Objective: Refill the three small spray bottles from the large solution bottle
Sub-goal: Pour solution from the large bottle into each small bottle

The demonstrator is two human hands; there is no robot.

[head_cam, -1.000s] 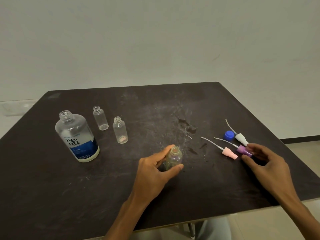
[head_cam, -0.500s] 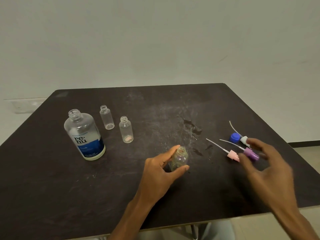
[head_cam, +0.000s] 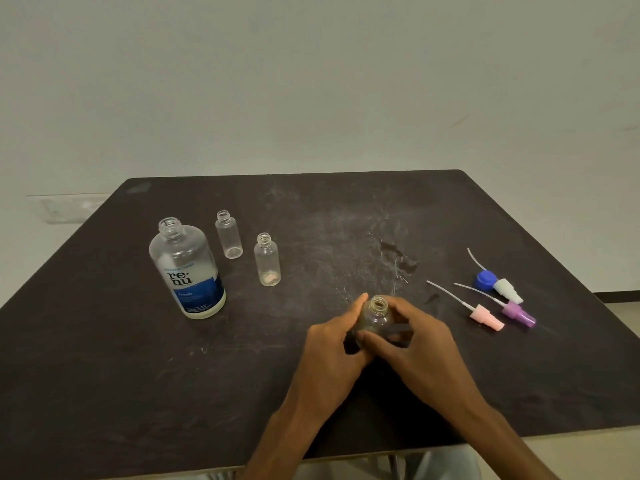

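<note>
Near the desk's [head_cam: 104, 375] front edge, both the left hand [head_cam: 332, 355] and right hand [head_cam: 419, 344] are grasping one uncapped small spray bottle [head_cam: 375, 318].

Just a plain pale wall [head_cam: 311, 81] behind a scuffed dark table [head_cam: 104, 375]. Bit of light floor [head_cam: 620, 306] showing far right, past the hands.

Left of the fingers [head_cam: 356, 308] the table [head_cam: 346, 209] is bare up to two small bottles [head_cam: 267, 259] and the big bottle [head_cam: 187, 268]. Right of them lie three spray heads [head_cam: 486, 315] and a blue cap [head_cam: 484, 279]; beyond the fingers, open tabletop.
</note>
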